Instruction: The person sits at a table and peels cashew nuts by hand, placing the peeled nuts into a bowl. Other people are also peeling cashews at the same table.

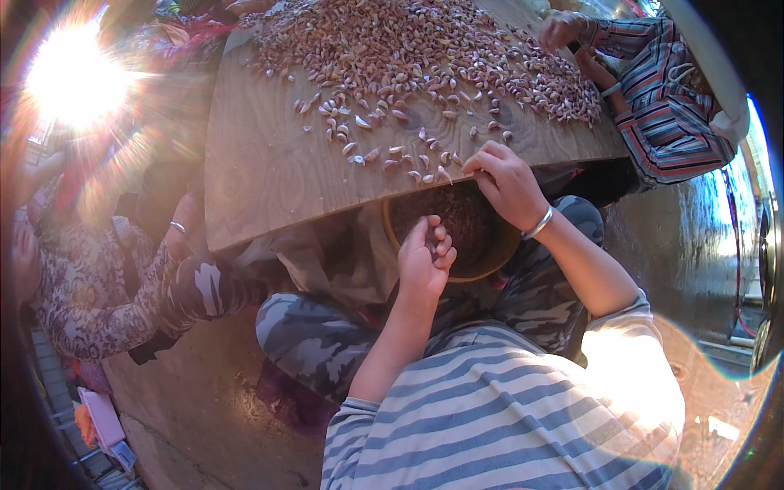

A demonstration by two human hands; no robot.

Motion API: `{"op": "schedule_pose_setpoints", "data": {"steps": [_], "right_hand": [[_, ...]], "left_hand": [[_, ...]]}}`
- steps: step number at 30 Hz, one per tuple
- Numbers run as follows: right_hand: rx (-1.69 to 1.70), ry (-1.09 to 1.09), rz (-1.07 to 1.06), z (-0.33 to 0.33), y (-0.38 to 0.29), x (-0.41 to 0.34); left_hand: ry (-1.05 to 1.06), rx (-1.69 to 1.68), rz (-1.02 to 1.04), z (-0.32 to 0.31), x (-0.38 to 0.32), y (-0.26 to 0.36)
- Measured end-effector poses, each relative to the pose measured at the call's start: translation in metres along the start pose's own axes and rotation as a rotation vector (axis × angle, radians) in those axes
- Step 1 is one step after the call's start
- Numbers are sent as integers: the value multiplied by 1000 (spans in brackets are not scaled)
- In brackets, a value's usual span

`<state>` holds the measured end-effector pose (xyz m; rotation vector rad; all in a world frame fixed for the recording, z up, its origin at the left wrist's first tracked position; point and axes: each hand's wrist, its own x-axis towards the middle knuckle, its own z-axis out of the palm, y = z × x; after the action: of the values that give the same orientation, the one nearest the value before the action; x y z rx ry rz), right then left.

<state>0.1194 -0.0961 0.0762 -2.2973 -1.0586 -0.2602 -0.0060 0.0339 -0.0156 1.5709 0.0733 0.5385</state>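
Observation:
My left hand [427, 254] is raised over a round yellow-rimmed basin [509, 257], palm turned up and fingers curled; whether something lies in the palm cannot be told. My right hand [499, 180], with a silver bangle at its wrist, reaches over the edge of the wooden table [263, 184]. Its thumb and forefinger come together beside a few loose garlic cloves [444, 174]; a clove between them cannot be made out. A large heap of unpeeled garlic cloves [380, 49] covers the far part of the tabletop. Dark reddish bits, perhaps skins, lie in the basin.
A person in a striped shirt [658, 116] sits at the right corner, hands at the heap. Another person in a patterned top [92, 294] sits at the left, by strong glare. My camouflage-clad knees flank the basin under the table edge. A pink box [101, 416] stands lower left.

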Motion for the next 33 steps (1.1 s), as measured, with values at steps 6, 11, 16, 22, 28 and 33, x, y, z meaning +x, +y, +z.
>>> {"op": "schedule_pose_setpoints", "data": {"steps": [6, 11, 16, 22, 28, 33], "right_hand": [[-39, 88, -68, 15, 8, 21], [-220, 203, -103, 16, 45, 88], [-524, 54, 399, 13, 95, 142], [-57, -84, 117, 14, 92, 102], [-133, 12, 176, -8, 65, 74], [-87, -16, -139, -8, 44, 59]], "left_hand": [[69, -661, -618, -2, -1, -14], [84, -825, -614, 3, -1, -28], [124, -741, -586, -3, 3, -23], [297, -1151, -963, -10, 14, 11], [330, -1161, -984, -8, 22, 30], [355, -1151, -1015, -3, 23, 35]]}}
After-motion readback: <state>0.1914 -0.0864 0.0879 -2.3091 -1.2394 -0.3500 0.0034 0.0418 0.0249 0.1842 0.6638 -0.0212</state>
